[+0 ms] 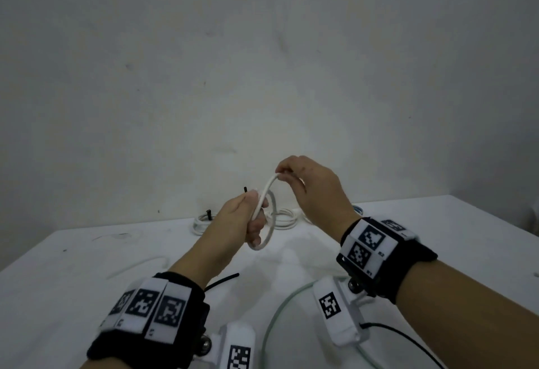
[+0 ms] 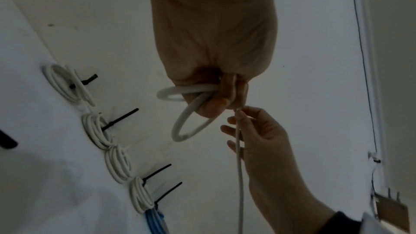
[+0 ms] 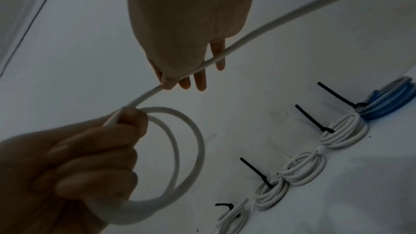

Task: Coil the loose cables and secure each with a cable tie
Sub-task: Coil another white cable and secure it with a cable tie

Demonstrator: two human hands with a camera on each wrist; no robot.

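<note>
Left hand [image 1: 248, 217] grips 2 loops of white cable [image 1: 264, 217], keeping the coil together; right hand [image 1: 309, 187] pinches the free run to feed another loop.

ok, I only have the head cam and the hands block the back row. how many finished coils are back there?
Observer: Five in a row: four white coils, then one blue coil at the end.
Operator: all tied?
Observer: Black tie tails stick up from four. The middle white coil shows none in either wrist view.
Operator: how many loops in hand?
Observer: Two. The left hand grips both loops of the white cable, and the right hand pinches the run feeding into them.
</note>
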